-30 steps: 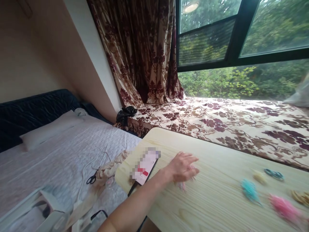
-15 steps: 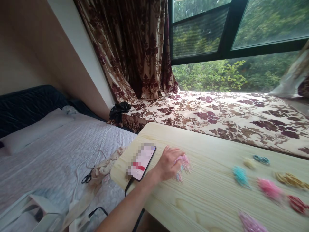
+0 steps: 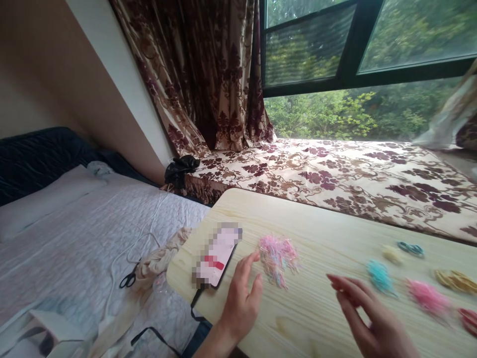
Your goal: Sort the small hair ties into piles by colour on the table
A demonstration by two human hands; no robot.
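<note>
My left hand hovers over the table's near left part, fingers apart and holding nothing. Just beyond its fingertips lies a loose pile of thin pink and pale-blue strands. On the right, my right hand is held over the wood with fingers stretched out; nothing shows in it. Beside that hand rest a turquoise bunch and a bright pink bunch of similar strands. A phone, partly blurred out, lies left of my left hand with a dark strap at its lower end.
The pale wooden table also carries a cream bunch, a blue-grey coil, a tan coil and a red one. Scissors, cloth and a white cable lie on the bed at left. A patterned window seat stands behind.
My left hand has let go of the pink and blue strands and drawn back toward me. The pile lies spread on the table. My right hand has come into view at the lower right.
</note>
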